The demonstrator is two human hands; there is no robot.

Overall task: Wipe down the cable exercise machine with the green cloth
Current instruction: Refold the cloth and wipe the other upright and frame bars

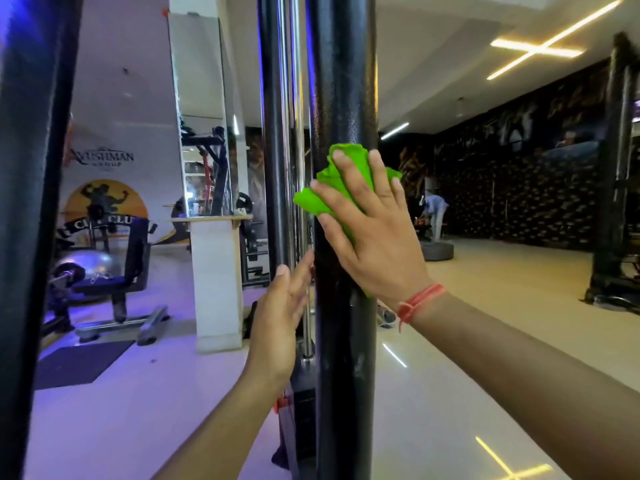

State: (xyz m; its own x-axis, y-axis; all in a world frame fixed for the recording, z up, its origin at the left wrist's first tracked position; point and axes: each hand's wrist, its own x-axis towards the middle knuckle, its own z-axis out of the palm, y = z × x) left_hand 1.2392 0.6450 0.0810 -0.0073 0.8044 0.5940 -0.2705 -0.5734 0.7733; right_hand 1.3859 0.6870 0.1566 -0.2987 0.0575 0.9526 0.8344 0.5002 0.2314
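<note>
Head view, middle of frame: right hand (pixel 372 233) flat, pressing green cloth (pixel 341 181) on black post (pixel 341 98); left hand (pixel 282 313) open, touching post; wiping underway, lots left.

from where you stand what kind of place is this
Most likely a gym. A silver exercise ball sits by a padded bench machine at left, a wall mural shows a flexing bodybuilder, and the right hand presses a green cloth against a black machine upright.

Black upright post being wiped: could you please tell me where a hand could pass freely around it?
Its right side is open toward the floor. The left is crowded: chrome guide rods stand close and the left hand fills that gap. The right hand presses the green cloth on the black upright post.
</note>
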